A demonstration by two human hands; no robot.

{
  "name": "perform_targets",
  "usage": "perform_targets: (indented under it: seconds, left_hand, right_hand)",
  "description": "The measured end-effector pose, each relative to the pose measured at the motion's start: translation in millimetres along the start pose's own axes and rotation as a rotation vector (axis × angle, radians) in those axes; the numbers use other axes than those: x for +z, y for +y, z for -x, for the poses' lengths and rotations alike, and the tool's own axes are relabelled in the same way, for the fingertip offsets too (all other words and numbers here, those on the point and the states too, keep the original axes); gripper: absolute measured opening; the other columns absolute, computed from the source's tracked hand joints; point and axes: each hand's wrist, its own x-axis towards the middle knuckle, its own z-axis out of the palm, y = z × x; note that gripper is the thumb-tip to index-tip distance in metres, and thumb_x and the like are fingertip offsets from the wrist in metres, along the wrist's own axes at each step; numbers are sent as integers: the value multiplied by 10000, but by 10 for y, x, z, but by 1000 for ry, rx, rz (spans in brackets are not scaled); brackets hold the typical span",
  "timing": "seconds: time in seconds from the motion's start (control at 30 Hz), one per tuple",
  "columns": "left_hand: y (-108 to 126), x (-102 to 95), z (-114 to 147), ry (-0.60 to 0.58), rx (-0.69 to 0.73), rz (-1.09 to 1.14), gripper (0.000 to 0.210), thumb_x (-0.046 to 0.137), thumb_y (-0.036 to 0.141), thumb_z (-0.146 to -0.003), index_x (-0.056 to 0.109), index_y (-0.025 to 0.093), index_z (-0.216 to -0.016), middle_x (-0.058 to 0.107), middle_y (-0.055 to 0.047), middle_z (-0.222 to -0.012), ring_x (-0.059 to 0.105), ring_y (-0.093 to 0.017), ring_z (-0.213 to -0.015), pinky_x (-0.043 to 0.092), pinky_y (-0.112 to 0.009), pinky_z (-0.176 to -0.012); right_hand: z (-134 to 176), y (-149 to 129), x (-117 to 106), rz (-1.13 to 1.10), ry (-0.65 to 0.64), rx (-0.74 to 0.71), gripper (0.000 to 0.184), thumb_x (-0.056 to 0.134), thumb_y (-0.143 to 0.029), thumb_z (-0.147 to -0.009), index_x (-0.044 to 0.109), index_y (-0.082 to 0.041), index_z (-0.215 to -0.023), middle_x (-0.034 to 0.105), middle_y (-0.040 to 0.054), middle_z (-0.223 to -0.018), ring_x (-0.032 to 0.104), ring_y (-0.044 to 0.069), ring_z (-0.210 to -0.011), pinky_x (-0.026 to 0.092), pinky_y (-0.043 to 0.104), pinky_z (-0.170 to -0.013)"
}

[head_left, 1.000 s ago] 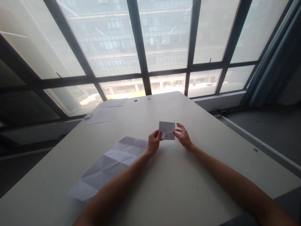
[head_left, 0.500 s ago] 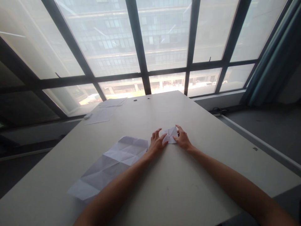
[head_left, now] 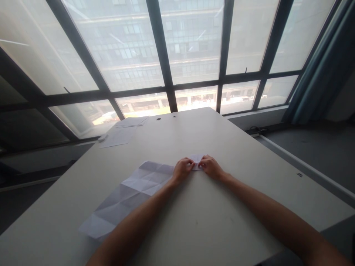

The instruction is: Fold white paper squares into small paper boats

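Note:
A small folded white paper (head_left: 196, 158) lies on the table between my two hands, partly covered by the fingers. My left hand (head_left: 183, 168) is closed, its thumb and fingertips pinching the paper's left side. My right hand (head_left: 211, 167) pinches the near right side, with curled fingers. Just left of my left hand rests a large creased sheet of white paper (head_left: 133, 188), partly hidden behind my left forearm.
The white table (head_left: 222, 214) reaches towards tall windows with dark frames. At its far left lie several flat white sheets (head_left: 119, 135) beside a small white object (head_left: 102, 138). A blue-grey curtain (head_left: 313, 66) hangs at the right.
My hands have come closer together over the folded paper. The spread fingers have curled into pinches at its near part, covering more of it. The creased sheet stays put.

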Motion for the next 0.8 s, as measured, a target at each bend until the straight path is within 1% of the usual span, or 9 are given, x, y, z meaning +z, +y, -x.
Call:
perform_targets:
  seconds: [0.07,0.27,0.43,0.53,0.63,0.73,0.8]
  left_hand:
    - [-6,-3,-11,-5,-13,37,201,582,332,-878,741,209,-874,734,-44,-936,666,-193,-879,490,-290,-832]
    - [-28,4,-32,14,-48,81,211,571,299,-875,748,187,-850,742,-73,-893,668,-202,-813,497,-304,-775]
    - [-23,-3,-35,24,-74,116,172,611,290,-833,750,190,-828,747,-66,-899,679,-194,-821,502,-302,-797]
    - [-9,-22,-40,41,-126,152,168,648,312,-805,748,176,-801,750,-71,-852,678,-191,-771,505,-298,-756]
    - [-11,-29,-51,91,-155,206,215,658,361,-798,734,160,-785,741,-72,-803,667,-196,-732,502,-304,-717]
    - [-24,-8,-57,175,-189,268,264,593,393,-842,681,153,-776,714,-65,-776,653,-192,-720,504,-308,-707]
    - [-28,17,-53,201,-199,293,262,547,389,-871,642,159,-790,698,-58,-782,649,-185,-723,505,-302,-702]
  right_hand:
    - [-2,-1,13,-12,-23,-41,299,541,-26,-820,753,-236,-817,657,40,-834,574,180,-836,413,342,-908]
    - [1,12,33,-30,-6,-46,307,556,-33,-826,778,-243,-851,674,42,-833,589,175,-833,414,328,-900]
    - [-3,13,29,-38,0,-41,308,556,-46,-824,783,-253,-841,676,36,-826,594,171,-827,406,329,-916]
    - [-8,10,23,-23,-19,-23,297,557,-61,-829,783,-253,-849,675,38,-833,592,173,-838,410,318,-898]
    - [-11,-7,1,31,-62,-17,298,547,-94,-858,776,-270,-934,674,43,-881,579,182,-869,413,302,-856]
    - [-10,-44,-30,116,-129,-58,323,514,-142,-906,743,-312,-1059,657,46,-938,557,188,-874,398,300,-821]
    - [-8,-71,-45,167,-162,-84,344,488,-148,-923,726,-335,-1088,638,46,-965,546,192,-881,381,310,-828]
